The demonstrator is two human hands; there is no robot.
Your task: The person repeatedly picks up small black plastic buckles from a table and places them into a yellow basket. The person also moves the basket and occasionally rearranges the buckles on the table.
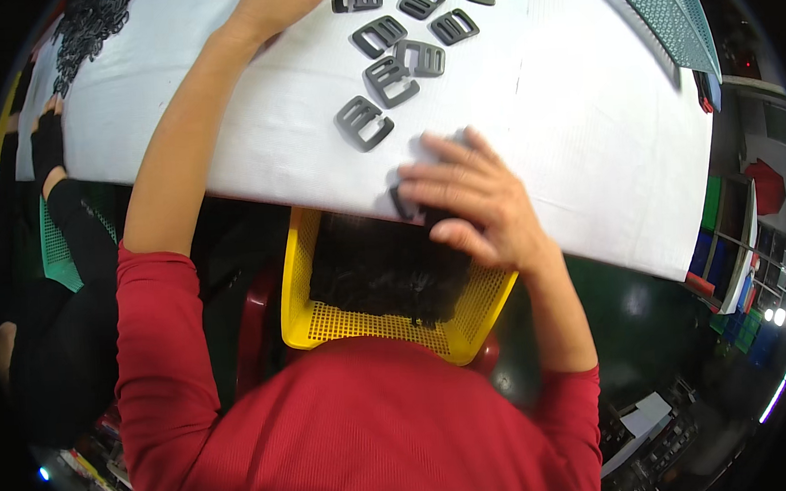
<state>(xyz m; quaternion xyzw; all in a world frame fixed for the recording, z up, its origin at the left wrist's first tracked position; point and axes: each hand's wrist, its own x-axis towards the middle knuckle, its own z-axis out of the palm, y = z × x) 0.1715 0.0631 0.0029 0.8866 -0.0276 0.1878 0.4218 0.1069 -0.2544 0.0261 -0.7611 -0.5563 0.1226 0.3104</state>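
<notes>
Several dark plastic strap buckles (364, 122) lie loosely spread on the white-covered table (583, 147). My left hand (278, 4) reaches to the far edge of the view, left of the farthest buckles. Its fingers are mostly cut off or turned away, so what it holds cannot be seen. At the table's near edge, my right hand (475, 197) is slightly blurred, palm down with fingers stretched apart. Beneath it a black buckle (400, 202) partly shows, mostly covered by the fingers. Just below that edge stands a yellow basket (297, 286) holding many black pieces.
A pile of black pieces (89, 35) lies at the far left, near another person's dark sleeve (47, 144). A blue-grey perforated basket (675, 22) stands at the far right. Red chair parts (256, 319) show beside the yellow basket; a green basket (58, 245) is at left.
</notes>
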